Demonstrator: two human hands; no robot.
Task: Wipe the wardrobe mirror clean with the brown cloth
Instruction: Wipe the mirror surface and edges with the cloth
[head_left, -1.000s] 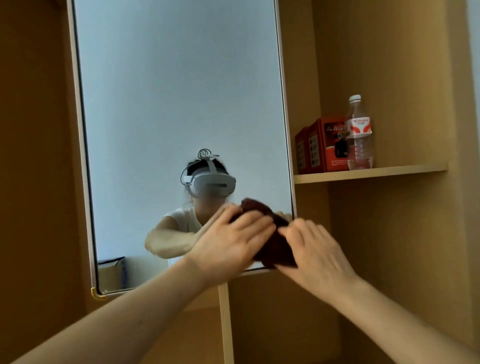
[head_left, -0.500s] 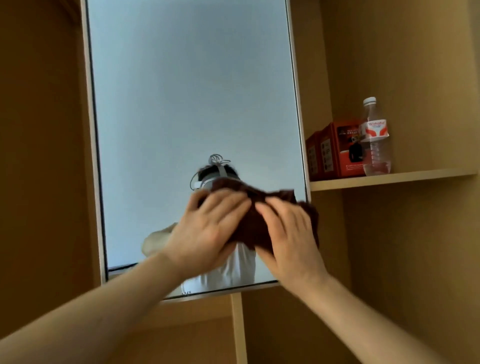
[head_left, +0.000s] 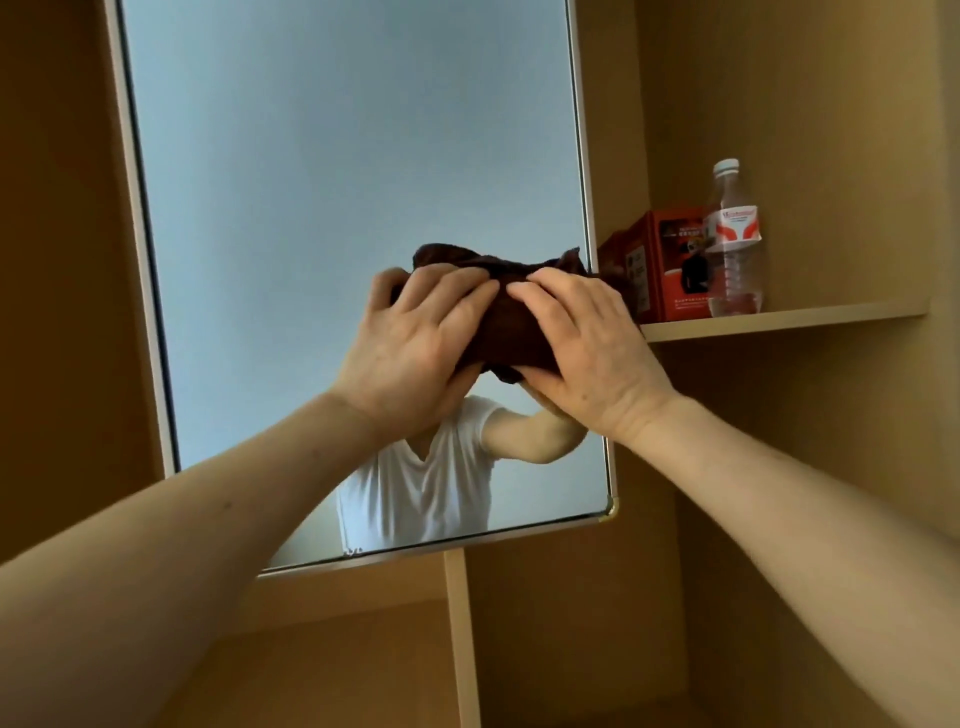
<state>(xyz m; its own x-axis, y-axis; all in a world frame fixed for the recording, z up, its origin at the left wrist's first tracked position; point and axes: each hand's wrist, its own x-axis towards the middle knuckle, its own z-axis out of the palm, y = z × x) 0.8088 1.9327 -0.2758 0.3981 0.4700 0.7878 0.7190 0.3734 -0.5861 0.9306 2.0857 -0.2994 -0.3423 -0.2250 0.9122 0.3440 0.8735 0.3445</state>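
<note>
1 brown cloth (head_left: 514, 332) up | grip: left hand (head_left: 410, 343), right hand (head_left: 587, 353) | 1 mirror (head_left: 337, 182)

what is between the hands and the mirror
The bunched brown cloth, gripped by the left hand and right hand in front of the mirror; the head view shows it.

Both hands, left (head_left: 410, 338) and right (head_left: 587, 348), gripped the bunched cloth (head_left: 511, 317) against the mirror (head_left: 343, 208); a bottle (head_left: 735, 244) and red box (head_left: 670, 270) stood on the shelf (head_left: 831, 317).
</note>
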